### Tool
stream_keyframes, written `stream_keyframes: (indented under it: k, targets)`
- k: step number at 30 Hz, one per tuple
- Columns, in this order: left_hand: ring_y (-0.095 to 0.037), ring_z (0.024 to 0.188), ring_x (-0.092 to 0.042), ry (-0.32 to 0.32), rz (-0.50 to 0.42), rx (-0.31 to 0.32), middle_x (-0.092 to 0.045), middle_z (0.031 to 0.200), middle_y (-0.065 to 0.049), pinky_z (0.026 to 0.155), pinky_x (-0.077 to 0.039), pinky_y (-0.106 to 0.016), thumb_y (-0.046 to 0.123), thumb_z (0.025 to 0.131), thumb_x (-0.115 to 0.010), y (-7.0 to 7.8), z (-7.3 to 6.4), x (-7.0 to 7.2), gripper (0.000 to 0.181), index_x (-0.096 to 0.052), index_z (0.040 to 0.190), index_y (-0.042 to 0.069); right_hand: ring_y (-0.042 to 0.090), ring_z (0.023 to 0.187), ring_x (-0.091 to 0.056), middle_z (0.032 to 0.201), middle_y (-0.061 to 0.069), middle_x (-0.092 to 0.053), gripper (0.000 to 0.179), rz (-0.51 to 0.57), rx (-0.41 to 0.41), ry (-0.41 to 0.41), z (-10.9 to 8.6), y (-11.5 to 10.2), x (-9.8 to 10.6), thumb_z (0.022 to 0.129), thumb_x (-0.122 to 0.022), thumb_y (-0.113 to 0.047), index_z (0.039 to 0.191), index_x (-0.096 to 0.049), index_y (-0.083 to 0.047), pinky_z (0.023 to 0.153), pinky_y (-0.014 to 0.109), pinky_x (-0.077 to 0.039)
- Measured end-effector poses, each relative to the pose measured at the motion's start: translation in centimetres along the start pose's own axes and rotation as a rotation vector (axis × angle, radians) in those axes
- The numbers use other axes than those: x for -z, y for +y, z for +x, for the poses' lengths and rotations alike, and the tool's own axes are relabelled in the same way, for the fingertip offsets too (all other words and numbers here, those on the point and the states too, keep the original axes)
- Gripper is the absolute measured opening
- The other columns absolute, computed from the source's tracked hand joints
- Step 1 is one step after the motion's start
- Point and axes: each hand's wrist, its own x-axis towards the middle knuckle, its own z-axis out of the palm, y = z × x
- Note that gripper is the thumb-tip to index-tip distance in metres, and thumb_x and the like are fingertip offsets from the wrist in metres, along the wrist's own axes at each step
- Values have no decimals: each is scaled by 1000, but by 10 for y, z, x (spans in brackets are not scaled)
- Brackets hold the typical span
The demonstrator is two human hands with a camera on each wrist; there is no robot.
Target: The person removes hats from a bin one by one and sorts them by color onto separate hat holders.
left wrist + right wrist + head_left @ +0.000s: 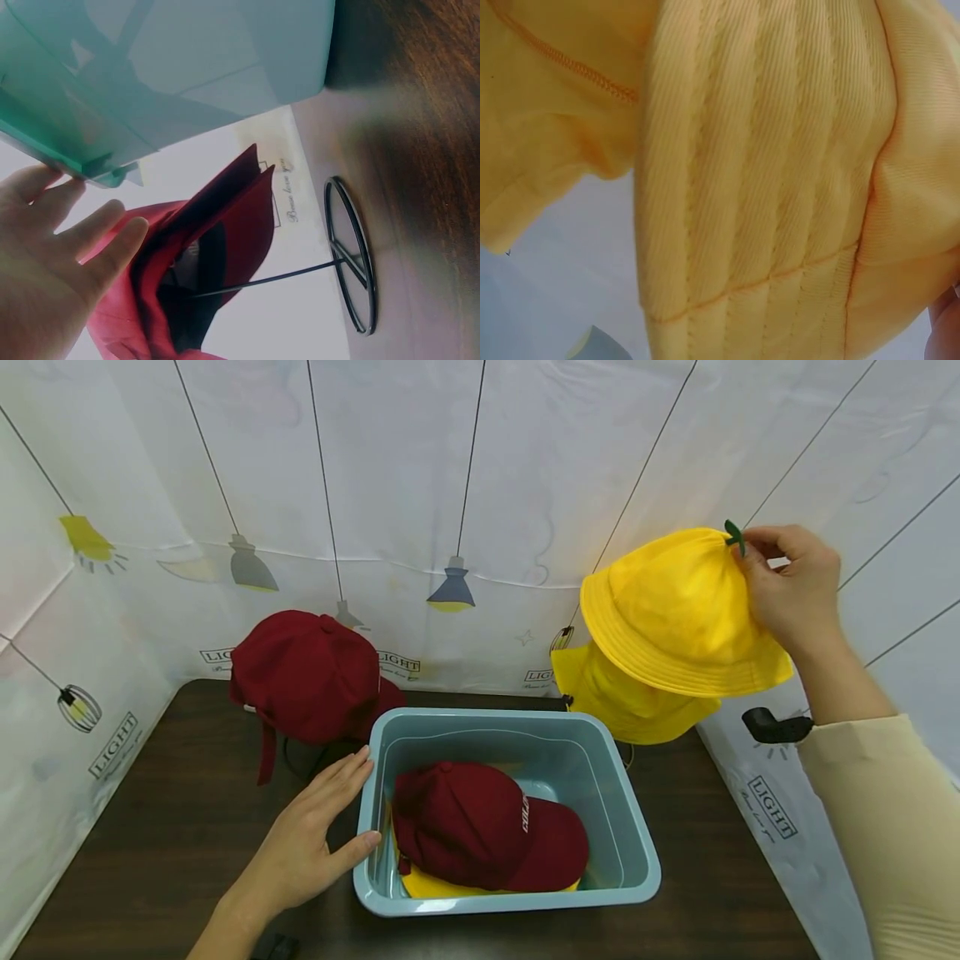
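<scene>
"What is the right hand [798,577] doing?"

"Pinching the top of a yellow hat [675,610], right by its green sprout [734,537]. The crown and stitched brim hang below and to the left of those fingers."

"And the yellow cloth [637,706] under the brim?"

"It's lower than the right hand. I can't tell whether it belongs to the same hat."

"How about the left hand [315,835]?"

"Its fingers are stretched out, thumb spread wide from the rest, and it grips nothing. The fingertips touch the near side of the blue bin [480,739], which sits just to that hand's right, well below the right hand."

"Anything in the bin?"

"A lettered maroon cap [472,827], just to the right of the left thumb, its visor pointing away from that hand. Something yellow [444,887] peeks out underneath; most of it is hidden."

"There's more maroon past the left hand."

"Yes, a second maroon cap [307,677], beyond the left fingertips and apart from them. The left wrist view shows it on a black wire stand [340,261] with a round base."

"All on a table?"

"The bin rests on the dark table [187,827] beneath the left hand. Behind both hands rises a white wall covering [405,460] printed with lamps."
</scene>
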Motion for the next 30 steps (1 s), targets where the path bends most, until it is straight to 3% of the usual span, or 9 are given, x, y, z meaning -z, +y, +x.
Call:
stream_keyframes:
  k: [7, 14, 22, 30]
  targets:
    - [-26, 150, -39, -1, 3, -1, -39, 166, -2, 122, -23, -27, 33, 93, -78, -1, 0, -1, 80, -42, 162, 14, -13, 92, -51, 99, -26, -58, 23, -38, -19, -12, -7, 10, -12, 103, -66, -13, 118, -76, 1, 78, 11, -39]
    - [-25, 151, -38, 1, -2, -9, -39, 166, -3, 122, -17, -20, 33, 91, -79, -2, -1, -1, 81, -43, 161, 13, -13, 92, -50, 112, 4, -69, 22, -64, -24, -34, -16, 21, -23, 105, -63, -13, 118, -77, -2, 78, 10, -40]
    - [-26, 151, -38, 2, -1, -13, -40, 166, -4, 122, -17, -21, 32, 91, -80, -1, -1, -1, 82, -43, 161, 12, -10, 94, -50, 109, -6, -66, 25, -43, -60, -90, -28, 29, -30, 106, -62, -16, 121, -76, -1, 79, 11, -42]
    - [-27, 151, -38, 3, -5, -19, -40, 166, -5, 122, -15, -17, 32, 91, -80, -2, -1, -1, 81, -43, 161, 11, -7, 95, -50, 118, 10, -68, 26, -61, -95, -117, -36, 38, -39, 107, -61, -18, 123, -76, -4, 79, 13, -41]
